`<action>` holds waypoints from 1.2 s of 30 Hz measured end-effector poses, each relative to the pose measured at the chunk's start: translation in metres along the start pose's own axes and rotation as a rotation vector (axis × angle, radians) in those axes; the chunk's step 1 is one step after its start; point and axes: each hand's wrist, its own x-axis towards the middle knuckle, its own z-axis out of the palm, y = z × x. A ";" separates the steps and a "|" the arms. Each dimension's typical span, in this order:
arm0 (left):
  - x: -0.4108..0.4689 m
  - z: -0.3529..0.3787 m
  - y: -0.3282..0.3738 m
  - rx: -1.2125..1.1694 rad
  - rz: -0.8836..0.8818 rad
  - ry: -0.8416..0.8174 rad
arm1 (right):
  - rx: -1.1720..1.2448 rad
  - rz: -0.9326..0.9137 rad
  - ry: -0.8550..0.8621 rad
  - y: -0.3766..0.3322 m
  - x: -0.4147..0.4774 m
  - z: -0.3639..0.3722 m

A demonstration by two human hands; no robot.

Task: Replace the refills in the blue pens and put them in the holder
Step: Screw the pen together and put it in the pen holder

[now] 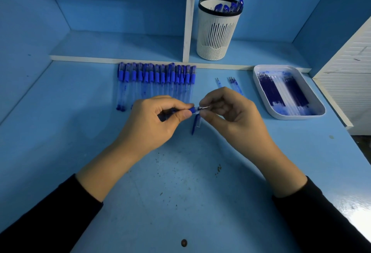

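Mid-desk, the left hand (158, 120) grips the pen (192, 110) and the right hand (230, 116) pinches its tip (203, 107). If that pinch slips, the tiny tip may drop and roll off. What looks like the cap (195, 124) lies just beneath. The holder (218, 32) stands far off.

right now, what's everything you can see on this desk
row pens: about fifteen, blue and clear, back of desk, side by side
holder: one, white, black rim, on shelf; several blue pens inside
tray: one, white, right of desk; full of refills
loose refills: a few, clear and blue, between row and tray
held pen: one, blue grip, between both hands
pen part: one, blue and clear, on desk under hands
left hand: grips held pen
right hand: fingers pinch its tip
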 end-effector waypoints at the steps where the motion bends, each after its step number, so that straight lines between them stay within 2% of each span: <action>1: 0.000 0.000 0.000 0.002 0.007 0.002 | 0.017 0.017 0.007 -0.001 0.000 0.000; 5: 0.000 -0.001 0.001 0.034 0.033 0.001 | -0.054 0.049 0.008 0.000 0.000 0.000; 9: 0.000 -0.001 0.001 0.054 0.045 0.001 | 0.076 0.078 -0.001 -0.001 -0.001 -0.001; 13: 0.000 -0.001 0.002 0.046 0.026 -0.003 | 0.026 0.100 -0.003 -0.001 -0.001 -0.001; 17: 0.000 -0.002 0.002 0.051 0.019 0.003 | 0.145 0.141 0.017 -0.001 -0.001 -0.002; 20: 0.001 -0.002 0.003 0.054 0.030 0.007 | 0.091 0.138 0.025 0.000 0.000 -0.002; 29: 0.003 -0.008 0.001 0.042 -0.032 0.053 | 0.289 0.203 0.185 -0.003 0.000 -0.016; 31: 0.004 -0.008 0.001 0.040 -0.034 0.059 | 0.197 0.232 0.170 0.000 0.000 -0.019; 36: 0.003 -0.007 -0.001 0.046 -0.046 0.061 | -0.248 0.196 0.082 0.011 -0.002 -0.013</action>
